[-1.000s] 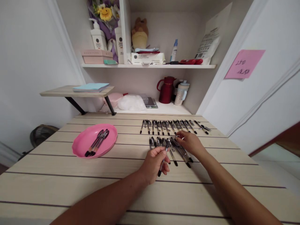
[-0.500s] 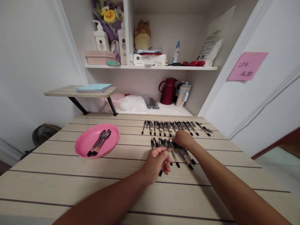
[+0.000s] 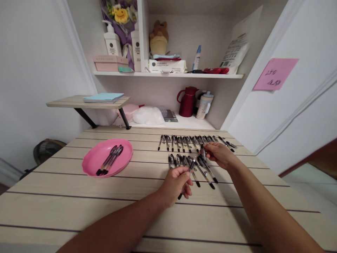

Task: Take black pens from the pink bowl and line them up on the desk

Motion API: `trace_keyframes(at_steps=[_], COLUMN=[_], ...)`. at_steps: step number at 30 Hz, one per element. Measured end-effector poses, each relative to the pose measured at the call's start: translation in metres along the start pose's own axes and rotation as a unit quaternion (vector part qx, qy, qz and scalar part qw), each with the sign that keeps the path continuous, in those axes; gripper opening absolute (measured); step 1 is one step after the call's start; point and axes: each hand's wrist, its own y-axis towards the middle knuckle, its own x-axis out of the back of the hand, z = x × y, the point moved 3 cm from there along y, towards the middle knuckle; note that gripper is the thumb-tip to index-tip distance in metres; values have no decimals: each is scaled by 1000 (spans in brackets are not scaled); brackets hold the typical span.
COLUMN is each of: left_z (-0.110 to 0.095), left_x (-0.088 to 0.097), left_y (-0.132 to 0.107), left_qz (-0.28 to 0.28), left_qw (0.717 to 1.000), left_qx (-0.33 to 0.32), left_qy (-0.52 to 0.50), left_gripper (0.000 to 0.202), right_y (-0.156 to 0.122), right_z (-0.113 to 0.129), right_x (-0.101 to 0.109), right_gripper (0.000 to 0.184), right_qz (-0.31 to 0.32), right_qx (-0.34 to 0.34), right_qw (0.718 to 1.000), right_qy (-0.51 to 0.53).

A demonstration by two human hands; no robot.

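Observation:
My left hand (image 3: 177, 182) is closed around an uncapped gel pen (image 3: 192, 163), its bare tip slanting up and to the right. Just beyond that tip, my right hand (image 3: 216, 153) pinches what looks like a dark pen cap (image 3: 202, 151); the fingers partly cover it. Under and around both hands lies a row of capped pens (image 3: 206, 174), partly hidden by my left hand. Farther back, a second row of black pens (image 3: 179, 143) spreads across the table. Several pens (image 3: 110, 160) rest together in a pink dish (image 3: 89, 160) on the left.
A small raised shelf (image 3: 63, 102) with blue paper (image 3: 104, 97) on it stands at the back left. Behind the table, a cabinet holds a red jug (image 3: 187, 102), a pale cup (image 3: 204, 106) and a white plastic bag (image 3: 148, 116). A pink note (image 3: 276, 73) sticks to the right wall.
My right hand has moved right and slightly away from the left hand, with the dark cap now showing in its fingers. My left hand keeps its hold on the pen, nearly still.

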Motion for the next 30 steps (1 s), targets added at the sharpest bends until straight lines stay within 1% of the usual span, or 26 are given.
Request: trace_keyframes(at_steps=[2,4,5,7,8,12,15,20,24,30], left_z=[1,1,1,1,0,-1,-1,-2,-2,-1], left_x=[-1,-2,-2,-2,-2,-1,-1,-1,0,1], left_y=[0,0,0,0,0,0,0,-1,-1,1], left_qz=[8,15,18,21,21,16,12,12,10,7], left_qw=[1000,1000,1000,999,999,999,999,999,999,999], left_qx=[2,4,4,0,-2,-6,-9,-13,-11,-8], left_qy=[13,23,25,28,29,37,40,45,49,50], left_gripper=[33,31,31,31,31,33,34,35,36,34], right_y=[-9,-17,-21,-28,-31,-39,-40,-40,-44,-53], right_z=[2,6,8,14,17,23,22,18,21,26], right_x=[-4,-9,-11,-15,-16,-18,-17,-11,-13,-27], right_gripper=[19,16,18,25,26,28,30,30,31,33], right_qz=[11,5,-4,-29,-46,-108,-120,-133,-110,-56], right_qx=[0,-1,0,9,17,55,78,87,90,73], right_qw=[995,979,970,954,950,953,957,958,967,975], right_qy=[98,204,244,298,309,279,254,240,212,203])
